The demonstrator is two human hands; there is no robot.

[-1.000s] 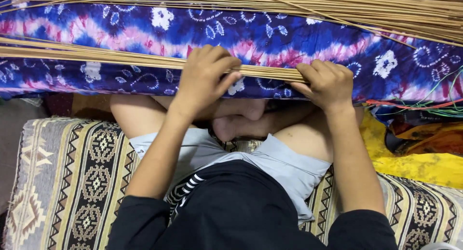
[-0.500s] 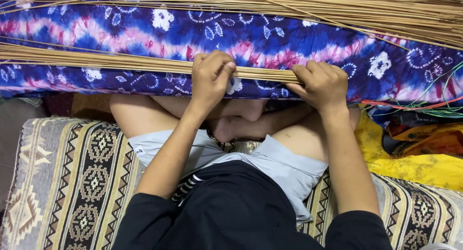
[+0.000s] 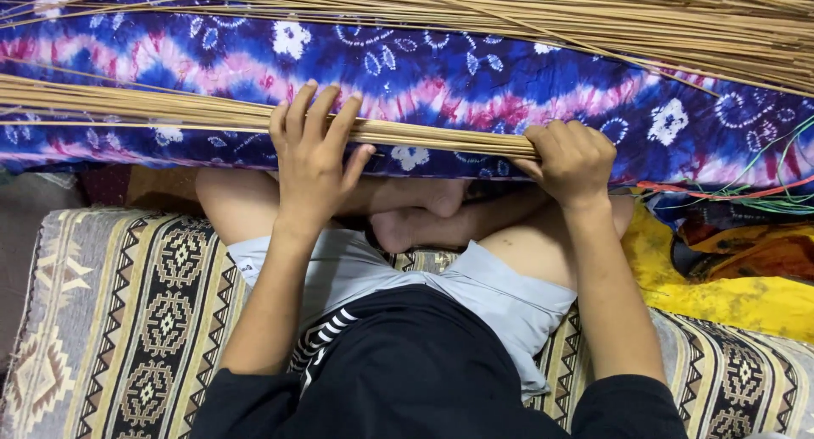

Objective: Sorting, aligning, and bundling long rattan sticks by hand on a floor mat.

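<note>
The left hand [image 3: 315,163] is resting spread-fingered on the reed bundle [image 3: 153,113] while the right hand [image 3: 572,159] is clamping its end over the tie-dye cloth [image 3: 441,75].

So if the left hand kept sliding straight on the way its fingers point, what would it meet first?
Past the thin tan reed bundle under the left hand, probably the blue-and-pink tie-dyed cloth, then the heap of loose reeds; depth is unclear.

1. A bundle of thin reeds [image 3: 170,113] lies across the tie-dyed cloth [image 3: 475,75], running from 9 o'clock toward 3.
2. The left hand [image 3: 315,155] rests on the bundle at centre-left; the right hand [image 3: 572,159] sits at its 3 o'clock end.
3. A larger reed pile [image 3: 593,15] lies at 12 o'clock — behind the cloth.
4. The patterned cushion [image 3: 127,312] lies at 6 o'clock — under the crossed legs [image 3: 424,214].
</note>
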